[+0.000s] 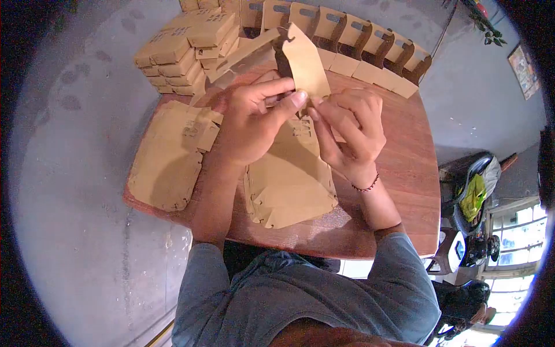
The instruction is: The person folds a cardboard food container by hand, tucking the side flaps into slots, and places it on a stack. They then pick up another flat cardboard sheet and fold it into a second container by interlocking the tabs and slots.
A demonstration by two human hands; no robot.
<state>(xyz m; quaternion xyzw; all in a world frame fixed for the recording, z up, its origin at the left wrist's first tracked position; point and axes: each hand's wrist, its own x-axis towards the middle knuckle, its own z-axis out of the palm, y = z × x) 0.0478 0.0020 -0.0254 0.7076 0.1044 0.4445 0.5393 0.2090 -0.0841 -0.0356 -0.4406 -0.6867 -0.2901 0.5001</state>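
Observation:
Raised over the table is a partly folded brown cardboard box (306, 61) with notched edges and a long panel running off to the left. My left hand (254, 118) grips its lower left side, thumb on the near panel and fingers behind it. At the lower right corner, the fingertips of my right hand (352, 124) pinch the cardboard. Below my hands a flat cardboard blank (289, 191) with dark printing lies on the table. Left of my left forearm is a pile of similar flat blanks (165, 162). My fingers partly hide the corner being held.
Folded cardboard boxes with handle cutouts (352, 34) stand in a row along the back of the wooden table (399, 156). Closed printed boxes (173, 49) are stacked at the back left. A grey wall (75, 173) borders the left side. A motorcycle (477, 185) stands beyond the right edge.

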